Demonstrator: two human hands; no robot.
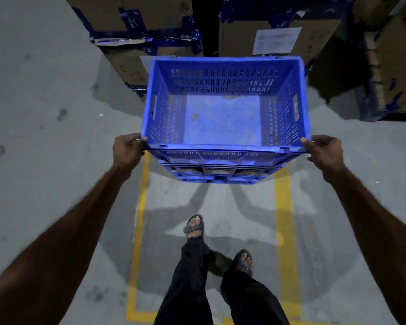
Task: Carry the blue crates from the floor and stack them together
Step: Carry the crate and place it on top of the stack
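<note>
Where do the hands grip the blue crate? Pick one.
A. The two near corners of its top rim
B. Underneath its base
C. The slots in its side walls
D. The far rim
A: the left hand and right hand each grip a near corner of the blue crate's rim.

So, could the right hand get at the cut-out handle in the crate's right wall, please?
Probably yes: the right hand grips the near right rim corner of the blue crate, and the handle slot sits just ahead, unobstructed. It would have to let go first.
</note>
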